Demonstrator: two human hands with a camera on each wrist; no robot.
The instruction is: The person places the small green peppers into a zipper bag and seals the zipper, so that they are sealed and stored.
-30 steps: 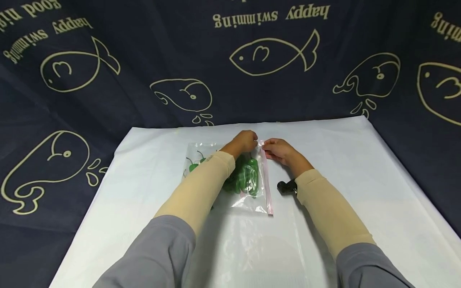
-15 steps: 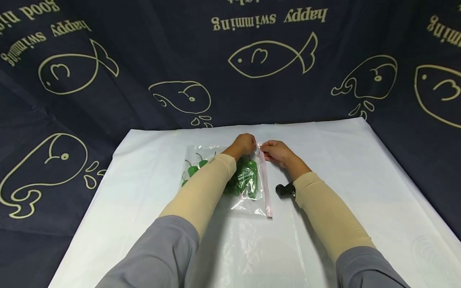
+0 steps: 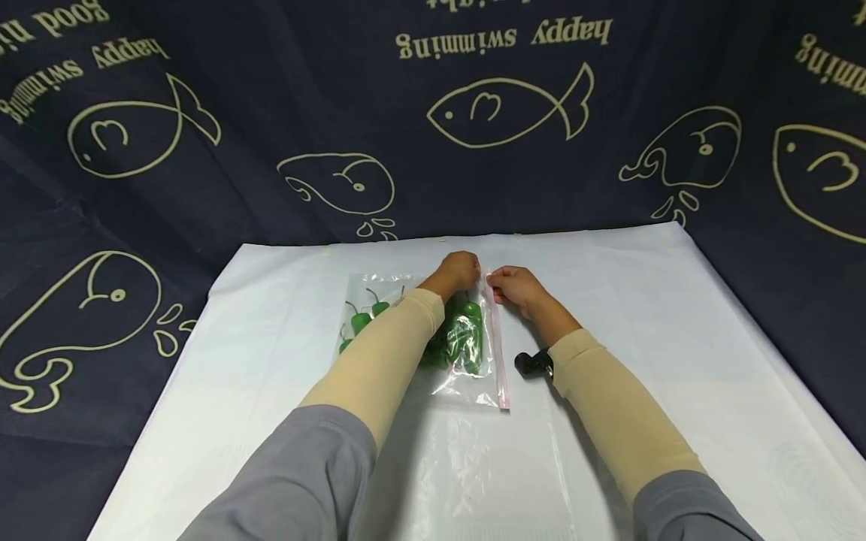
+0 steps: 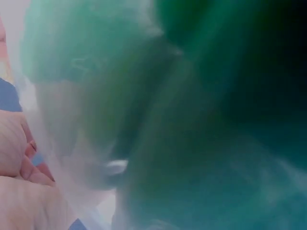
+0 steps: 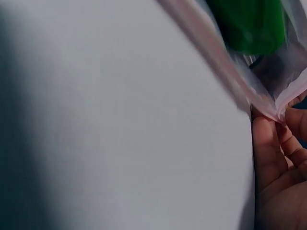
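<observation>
A clear zip bag (image 3: 467, 388) with a pink seal strip (image 3: 501, 353) lies on the white table, and green peppers (image 3: 465, 342) show through its plastic. My right hand (image 3: 517, 288) pinches the far end of the pink strip; in the right wrist view, thumb and fingers close on the bag's pink corner (image 5: 276, 115). Just left of it, my left hand (image 3: 460, 270) grips the bag's far edge with curled fingers, its fingertips mostly hidden in the head view. Green plastic-covered shapes fill most of the blurred left wrist view, with the hand (image 4: 29, 187) at the left edge.
More green peppers with thin stems (image 3: 361, 321) show at the bag's left side, partly behind the left sleeve (image 3: 386, 361). A flat clear plastic sheet or bag (image 3: 501, 473) lies nearer on the white table (image 3: 271, 330). A dark printed cloth (image 3: 528, 188) hangs behind.
Both hands keep their hold at the bag's far end, the right hand shifting very slightly. The whole head view has drifted a little; the bag stays in place.
</observation>
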